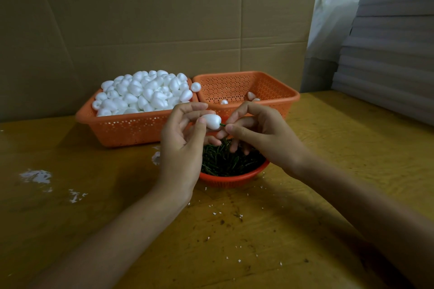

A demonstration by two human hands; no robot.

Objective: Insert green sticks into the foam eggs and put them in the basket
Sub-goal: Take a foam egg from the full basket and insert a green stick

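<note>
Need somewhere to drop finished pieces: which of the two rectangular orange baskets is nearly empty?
The right-hand basket: it holds only a few foam eggs, while the left basket is heaped with them.

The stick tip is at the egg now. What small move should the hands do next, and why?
Probably the right hand should push the green stick deeper into the foam egg that the left hand grips, since some stick shows between egg and fingers.
</note>
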